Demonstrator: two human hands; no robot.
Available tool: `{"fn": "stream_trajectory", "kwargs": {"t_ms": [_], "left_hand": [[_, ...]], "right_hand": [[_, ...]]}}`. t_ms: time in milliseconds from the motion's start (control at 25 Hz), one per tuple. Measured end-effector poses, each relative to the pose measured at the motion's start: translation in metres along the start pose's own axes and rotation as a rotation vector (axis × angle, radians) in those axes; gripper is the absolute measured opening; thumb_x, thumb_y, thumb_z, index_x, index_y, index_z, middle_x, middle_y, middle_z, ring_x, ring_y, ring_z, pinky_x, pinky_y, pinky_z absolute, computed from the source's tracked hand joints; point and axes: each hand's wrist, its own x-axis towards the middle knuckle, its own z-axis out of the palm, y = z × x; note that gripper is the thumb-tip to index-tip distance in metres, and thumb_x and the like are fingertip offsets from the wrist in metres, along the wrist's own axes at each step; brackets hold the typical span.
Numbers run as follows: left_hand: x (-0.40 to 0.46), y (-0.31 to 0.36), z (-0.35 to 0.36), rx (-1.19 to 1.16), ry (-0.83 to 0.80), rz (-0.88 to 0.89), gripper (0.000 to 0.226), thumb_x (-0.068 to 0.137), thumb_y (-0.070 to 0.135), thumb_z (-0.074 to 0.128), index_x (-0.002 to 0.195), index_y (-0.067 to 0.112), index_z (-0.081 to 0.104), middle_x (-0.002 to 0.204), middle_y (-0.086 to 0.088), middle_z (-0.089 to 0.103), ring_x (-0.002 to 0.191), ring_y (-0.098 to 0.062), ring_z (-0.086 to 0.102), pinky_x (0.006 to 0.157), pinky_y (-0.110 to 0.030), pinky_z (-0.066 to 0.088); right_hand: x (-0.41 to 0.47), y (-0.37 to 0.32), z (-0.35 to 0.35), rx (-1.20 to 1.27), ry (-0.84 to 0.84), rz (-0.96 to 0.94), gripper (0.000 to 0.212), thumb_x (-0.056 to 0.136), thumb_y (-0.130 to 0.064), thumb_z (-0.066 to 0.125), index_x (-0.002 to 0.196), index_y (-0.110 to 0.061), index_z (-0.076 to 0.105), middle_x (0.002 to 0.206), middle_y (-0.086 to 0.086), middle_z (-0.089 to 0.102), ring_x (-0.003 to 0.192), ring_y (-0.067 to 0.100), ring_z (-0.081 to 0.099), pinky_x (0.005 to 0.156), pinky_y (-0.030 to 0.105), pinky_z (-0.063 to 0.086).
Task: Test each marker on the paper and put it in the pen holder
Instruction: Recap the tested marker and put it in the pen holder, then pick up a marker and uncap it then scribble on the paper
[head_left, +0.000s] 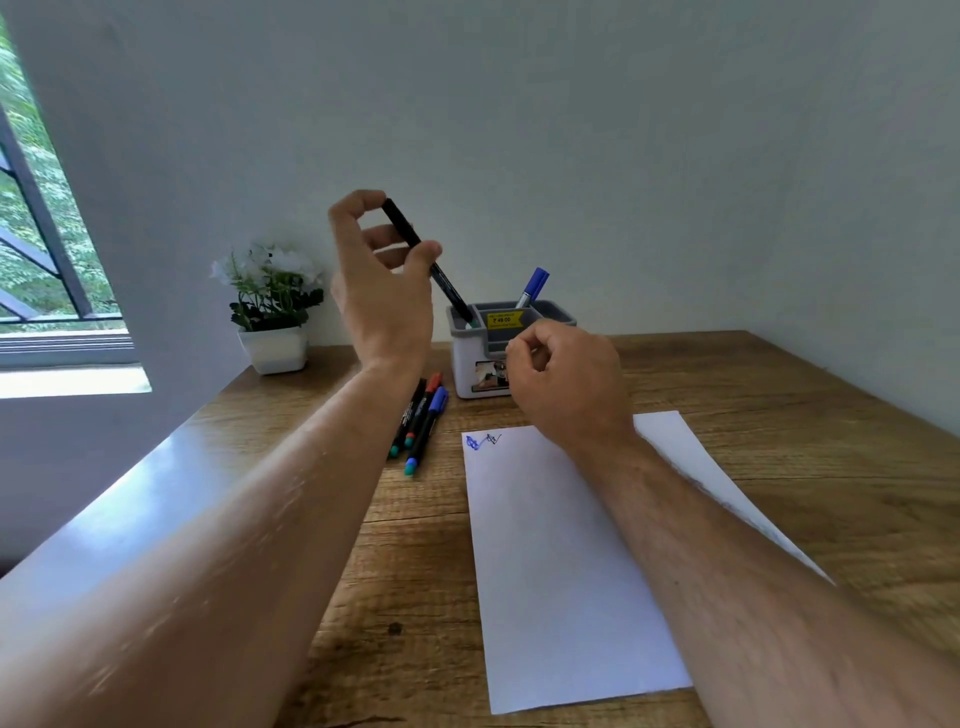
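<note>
Broadly, a wooden table (779, 457) is seen, with the holder (480, 358) standing near its far edge as the landmark. In front of the holder and slightly right, the paper (561, 571) is laid flat with its long side running away from the viewer; blue and black scribbles (482, 441) are marked at its corner nearest the holder, so two tests appear to be done. Left of the holder, against the wall, a potted plant (272, 306) is set. Just in front-left of the holder, three capped markers (418, 421) are laid side by side, probably kept within easy reach for testing, their caps pointed toward the holder.

The left hand (382, 280) is raised above and left of the holder, and a black marker (428, 262) is pinched between its thumb and fingertips. The marker's long axis is tilted, upper end up-left, lower end down-right, its tip already inside the holder's left compartment; it is judged to be in the course of being dropped in. A blue marker (532, 288) is stood leaning in a rear compartment. The right hand (566, 379) is loosely curled just in front of the holder, apparently holding nothing, perhaps placed to steady it.
</note>
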Motion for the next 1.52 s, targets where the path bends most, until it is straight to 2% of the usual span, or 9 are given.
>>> {"fn": "stream_trajectory", "kwargs": {"t_ms": [120,240,400,520,640,920,1200,1360,1520], "left_hand": [[0.008,-0.002,0.010,0.111,-0.028,0.113,0.051,0.083,0.007,0.073,0.123,0.024,0.047,0.094,0.007,0.065,0.081,-0.002,0.068,0.069,-0.014,0.053],[0.017,-0.016,0.017,0.234,-0.116,0.113,0.050,0.085,0.005,0.072,0.124,0.024,0.046,0.097,0.002,0.065,0.082,-0.004,0.067,0.059,-0.007,0.047],[0.023,-0.034,0.026,0.437,-0.250,0.072,0.049,0.086,0.006,0.072,0.122,0.026,0.045,0.097,0.000,0.065,0.077,-0.008,0.067,0.054,-0.013,0.046],[0.027,-0.046,0.033,0.556,-0.353,0.043,0.049,0.085,0.008,0.074,0.119,0.029,0.046,0.090,-0.001,0.065,0.076,-0.016,0.068,0.064,-0.033,0.059],[0.026,-0.055,0.038,0.685,-0.406,0.031,0.052,0.081,0.014,0.079,0.119,0.029,0.047,0.089,-0.003,0.068,0.080,-0.020,0.068,0.075,-0.045,0.060],[0.030,-0.051,0.035,0.742,-0.430,-0.068,0.079,0.078,0.027,0.083,0.145,0.021,0.041,0.112,-0.011,0.069,0.100,-0.024,0.066,0.087,-0.036,0.054],[0.013,-0.025,0.004,0.679,-0.243,-0.172,0.058,0.073,0.041,0.085,0.121,0.021,0.058,0.109,-0.001,0.069,0.095,-0.021,0.067,0.085,-0.035,0.053],[0.002,-0.013,-0.007,0.858,-0.436,-0.253,0.042,0.071,0.040,0.087,0.100,0.016,0.068,0.091,-0.005,0.073,0.082,-0.023,0.072,0.080,-0.041,0.060],[-0.018,-0.022,-0.013,1.069,-0.569,-0.180,0.029,0.073,0.032,0.086,0.092,0.018,0.070,0.089,-0.007,0.073,0.081,-0.026,0.070,0.077,-0.041,0.060]], "right_hand": [[0.002,0.002,0.000,0.004,-0.002,0.003,0.018,0.097,-0.024,0.056,0.090,-0.016,0.070,0.073,-0.008,0.064,0.065,0.007,0.063,0.065,0.021,0.058],[0.002,0.001,0.001,-0.003,-0.016,0.015,0.017,0.096,-0.024,0.057,0.092,-0.016,0.071,0.076,-0.007,0.065,0.067,0.008,0.064,0.066,0.021,0.057],[0.002,0.000,0.001,0.005,-0.018,0.005,0.016,0.096,-0.024,0.057,0.095,-0.015,0.071,0.082,-0.002,0.071,0.072,0.010,0.065,0.069,0.021,0.058],[0.003,0.001,0.002,-0.004,-0.030,0.007,0.017,0.096,-0.025,0.056,0.096,-0.016,0.071,0.083,-0.002,0.071,0.071,0.010,0.065,0.069,0.021,0.058],[0.003,0.001,0.004,-0.013,-0.032,-0.006,0.018,0.096,-0.026,0.056,0.095,-0.016,0.071,0.081,-0.003,0.071,0.069,0.010,0.065,0.067,0.022,0.059],[0.004,0.002,0.006,-0.022,-0.041,-0.002,0.018,0.096,-0.026,0.056,0.094,-0.017,0.071,0.081,-0.003,0.071,0.068,0.010,0.066,0.064,0.021,0.058],[0.004,0.000,0.000,-0.019,-0.050,0.031,0.018,0.096,-0.026,0.057,0.096,-0.017,0.072,0.081,-0.005,0.069,0.069,0.008,0.064,0.066,0.020,0.058],[0.002,-0.003,-0.004,-0.026,-0.077,0.036,0.016,0.095,-0.024,0.058,0.092,-0.017,0.072,0.076,-0.008,0.065,0.066,0.006,0.063,0.060,0.016,0.053],[-0.001,-0.004,-0.009,-0.027,-0.069,0.033,0.017,0.094,-0.024,0.058,0.086,-0.017,0.072,0.071,-0.007,0.067,0.062,0.005,0.062,0.053,0.011,0.043]]}}
